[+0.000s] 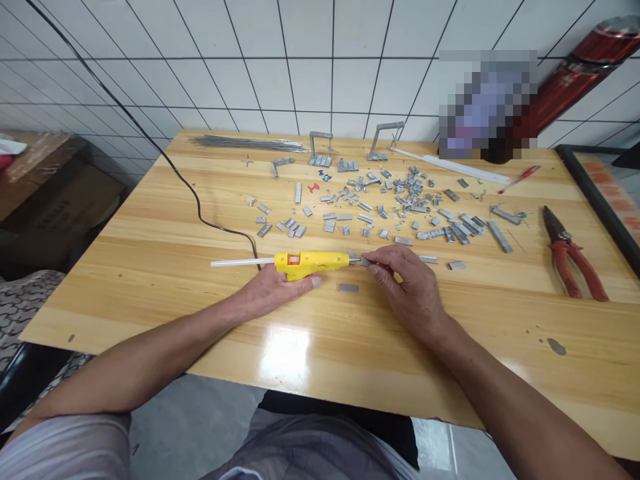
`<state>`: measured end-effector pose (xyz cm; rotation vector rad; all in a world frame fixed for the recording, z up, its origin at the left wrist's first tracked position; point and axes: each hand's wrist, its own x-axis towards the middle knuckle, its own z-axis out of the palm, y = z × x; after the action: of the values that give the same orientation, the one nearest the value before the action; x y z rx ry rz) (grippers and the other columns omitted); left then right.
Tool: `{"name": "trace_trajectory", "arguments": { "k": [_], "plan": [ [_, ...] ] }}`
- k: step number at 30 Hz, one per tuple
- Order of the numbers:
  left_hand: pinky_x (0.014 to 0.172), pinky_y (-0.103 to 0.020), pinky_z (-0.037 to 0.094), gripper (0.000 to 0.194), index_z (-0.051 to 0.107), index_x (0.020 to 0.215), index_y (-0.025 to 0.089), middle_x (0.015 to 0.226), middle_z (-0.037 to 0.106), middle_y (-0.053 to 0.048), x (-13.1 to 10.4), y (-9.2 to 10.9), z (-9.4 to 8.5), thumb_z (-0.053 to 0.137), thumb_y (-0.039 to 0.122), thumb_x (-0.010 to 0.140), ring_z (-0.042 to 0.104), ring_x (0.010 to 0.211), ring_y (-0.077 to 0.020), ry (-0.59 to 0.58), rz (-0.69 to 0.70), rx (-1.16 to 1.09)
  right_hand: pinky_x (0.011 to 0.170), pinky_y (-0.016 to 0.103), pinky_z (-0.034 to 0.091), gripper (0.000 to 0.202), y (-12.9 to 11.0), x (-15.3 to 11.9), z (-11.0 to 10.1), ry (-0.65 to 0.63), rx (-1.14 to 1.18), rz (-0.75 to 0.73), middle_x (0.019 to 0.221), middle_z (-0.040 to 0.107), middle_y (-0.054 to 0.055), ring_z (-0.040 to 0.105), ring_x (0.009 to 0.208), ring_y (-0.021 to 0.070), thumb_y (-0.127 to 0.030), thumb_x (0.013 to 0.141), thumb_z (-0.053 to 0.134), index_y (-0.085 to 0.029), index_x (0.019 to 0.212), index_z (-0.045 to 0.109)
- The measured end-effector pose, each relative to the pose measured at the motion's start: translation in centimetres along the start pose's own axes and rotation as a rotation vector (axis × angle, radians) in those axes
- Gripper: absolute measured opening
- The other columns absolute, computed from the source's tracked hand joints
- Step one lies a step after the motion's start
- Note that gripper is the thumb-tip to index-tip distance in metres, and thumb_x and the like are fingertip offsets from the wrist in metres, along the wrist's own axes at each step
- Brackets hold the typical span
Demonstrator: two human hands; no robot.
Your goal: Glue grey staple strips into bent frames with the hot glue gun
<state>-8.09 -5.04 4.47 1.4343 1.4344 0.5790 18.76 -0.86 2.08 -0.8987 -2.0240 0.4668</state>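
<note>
My left hand (pixel 270 287) is wrapped round the handle of a yellow hot glue gun (pixel 320 261), which lies level with its nozzle pointing right. A whitish glue stick (pixel 240 263) sticks out of its back end. My right hand (pixel 407 277) pinches a small grey metal piece (pixel 366 261), like a short staple strip, at the nozzle tip. Whether the piece touches the tip I cannot tell. Just below the nozzle, a flat grey staple strip (pixel 349 288) rests on the wooden table (pixel 210 313). Another strip (pixel 457 265) lies right of my right hand.
Many grey staple pieces (pixel 410 190) are scattered behind my hands. Two small bent-arm metal structures (pixel 320 148) stand near the tiled wall, beside a bundle of thin wires (pixel 245 142). Red-handled pliers (pixel 567 257) lie right. A black cord (pixel 195 193) crosses the left side. A red flask (pixel 580 73) stands back right.
</note>
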Motion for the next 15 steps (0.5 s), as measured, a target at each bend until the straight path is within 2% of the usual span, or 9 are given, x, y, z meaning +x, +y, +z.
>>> {"name": "trace_trajectory", "arguments": {
  "k": [8,15],
  "plan": [
    [0.074,-0.032,0.057,0.030,0.065,0.076,0.023,0.059,0.057,0.001,0.01,-0.25,0.13,0.070,0.050,0.088,0.068,0.086,-0.0234,0.009,0.022,-0.021,0.076,0.036,0.060,0.021,-0.02,-0.06,-0.20,-0.012,-0.012,-0.001,0.096,0.076,0.006,0.072,0.088,0.0197,-0.018,0.101,0.061,-0.027,0.114,0.075],
    [0.077,-0.033,0.058,0.031,0.063,0.075,0.024,0.055,0.054,0.002,-0.04,-0.28,0.12,0.070,0.051,0.089,0.069,0.087,-0.0243,0.005,0.020,-0.044,0.078,0.035,0.060,0.022,0.13,-0.06,-0.05,0.019,-0.022,-0.048,0.097,0.075,0.006,0.072,0.089,0.0188,-0.014,0.100,0.062,-0.026,0.115,0.074]
  ]
}}
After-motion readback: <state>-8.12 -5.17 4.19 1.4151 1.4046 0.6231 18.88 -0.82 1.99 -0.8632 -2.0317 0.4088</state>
